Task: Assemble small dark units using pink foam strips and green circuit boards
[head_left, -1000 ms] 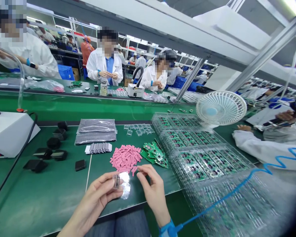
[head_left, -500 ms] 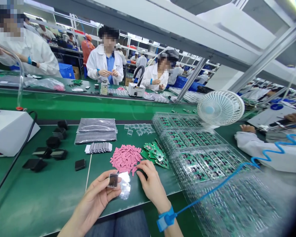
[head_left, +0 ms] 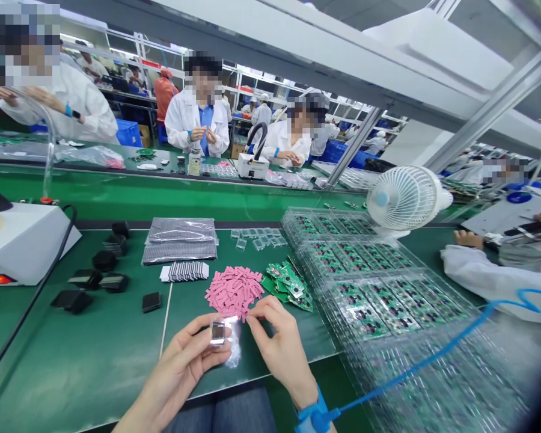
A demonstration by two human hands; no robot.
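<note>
My left hand (head_left: 187,358) grips a small square display (head_left: 217,332) with a dark window and a clear frame, between thumb and fingers. Just to its right, my right hand (head_left: 282,343) has thumb and index finger pinched together at the near edge of a pile of pink strips (head_left: 233,288). Whatever those fingertips hold is too small to make out. Thin clear film pieces (head_left: 234,352) lie on the table between the hands, partly behind the left fingers. Loose green circuit boards (head_left: 291,281) sit beyond my right hand.
Stacked clear trays (head_left: 360,300) of circuit boards fill the right side, with a white fan (head_left: 403,198) behind. A blue wrist-strap cord (head_left: 415,370) crosses them. Black stacks (head_left: 103,260), striped strips (head_left: 184,272) and clear frames (head_left: 261,237) lie left and back. Co-workers sit opposite.
The view has shifted slightly. My left hand has tilted the small display, and its window now catches the light. My right fingertips have drawn closer together at the pink pile's edge.
</note>
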